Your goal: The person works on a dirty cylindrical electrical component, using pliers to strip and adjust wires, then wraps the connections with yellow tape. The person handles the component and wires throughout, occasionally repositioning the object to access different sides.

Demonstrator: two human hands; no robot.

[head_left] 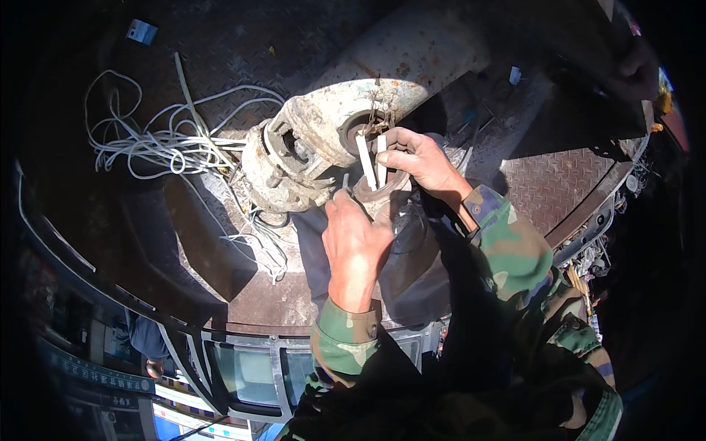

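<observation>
A large, dirty, cream-coloured cylindrical machine [316, 117], like a motor or pump, lies across the truck bed with a round opening in its side. In front of it is a round, hollow metal cover [401, 192], from which two white strips stand up. My right hand [423, 163] pinches the shorter white strip [381, 158] between thumb and fingers. Beside it leans the longer white strip [367, 163]. My left hand [357, 235] is closed against the cover's near left side, fingers curled; a small grey stub [346, 179] shows at its fingertips. Bare wire ends [376, 110] rise from the machine's opening.
Tangled white cable [176, 147] lies left of the machine, with thinner wires [265, 246] nearer me. A small blue-and-white box [141, 31] sits far left. The bed's edge rail [272, 339] curves close to me. In shadow at the far right is another person's hand [638, 62].
</observation>
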